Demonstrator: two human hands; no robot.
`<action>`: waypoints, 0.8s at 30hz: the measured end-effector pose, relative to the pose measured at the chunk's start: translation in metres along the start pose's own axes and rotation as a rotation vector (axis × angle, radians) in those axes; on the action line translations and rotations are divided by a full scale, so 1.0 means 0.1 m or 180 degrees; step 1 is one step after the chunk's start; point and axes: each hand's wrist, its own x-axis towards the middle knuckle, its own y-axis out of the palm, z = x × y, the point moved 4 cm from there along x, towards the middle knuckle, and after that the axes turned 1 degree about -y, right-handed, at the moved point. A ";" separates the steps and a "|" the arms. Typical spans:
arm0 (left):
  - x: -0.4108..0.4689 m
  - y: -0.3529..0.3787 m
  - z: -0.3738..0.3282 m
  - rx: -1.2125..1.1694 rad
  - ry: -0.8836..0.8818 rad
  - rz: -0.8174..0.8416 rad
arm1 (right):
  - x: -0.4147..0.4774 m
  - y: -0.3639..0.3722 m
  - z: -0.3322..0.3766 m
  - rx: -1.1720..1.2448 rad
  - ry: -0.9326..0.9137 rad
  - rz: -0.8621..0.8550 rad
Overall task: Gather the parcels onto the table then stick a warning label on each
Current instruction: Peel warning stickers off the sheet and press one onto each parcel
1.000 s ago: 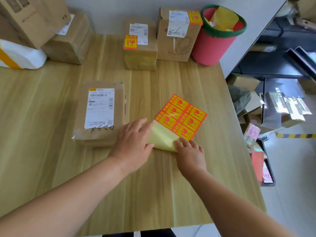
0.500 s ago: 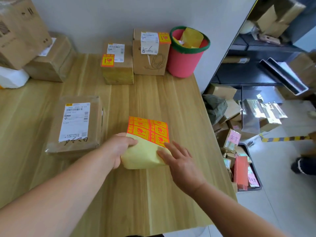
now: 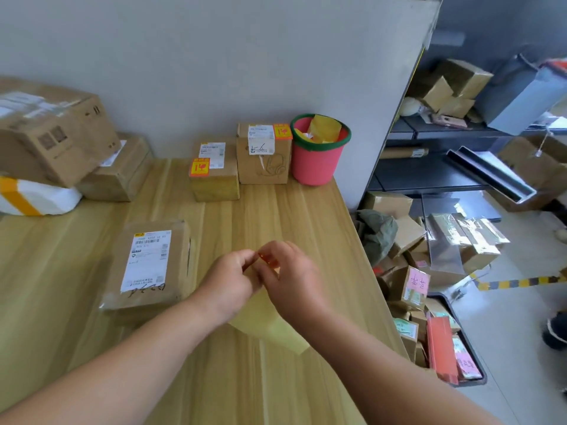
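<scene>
Label sheet [image 3: 270, 328] pinched — left hand [image 3: 228, 282], right hand [image 3: 293, 279], fingertips meeting

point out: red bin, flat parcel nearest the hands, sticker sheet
red bin [image 3: 316, 165]: head view, front wall.
flat parcel [image 3: 179, 240]: head view, bare top right of its shipping label.
sticker sheet [image 3: 270, 326]: head view, yellow backing below the hands.

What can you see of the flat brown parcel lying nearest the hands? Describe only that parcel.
The flat parcel is a thin brown package that looks wrapped in glossy tape. It lies flat on the wooden table, left of both hands, touching neither. A white shipping label with barcodes and handwriting covers much of its top. No orange warning sticker shows on it.
</scene>
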 end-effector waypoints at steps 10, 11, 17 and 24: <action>-0.05 -0.20 -0.04 0.0625 0.0052 -0.0179 | 0.04 -0.07 0.15 0.0545 0.0310 0.0167; -0.04 -0.21 -0.06 0.0684 0.0047 -0.0189 | 0.04 -0.07 0.16 0.0501 0.0270 0.0173; -0.07 -0.21 -0.04 0.0737 -0.0027 -0.0075 | 0.06 -0.05 0.09 0.0573 0.0481 0.0134; -0.01 -0.27 0.05 0.0581 -0.0390 -0.0087 | 0.12 -0.17 -0.11 0.1674 0.1666 -0.0022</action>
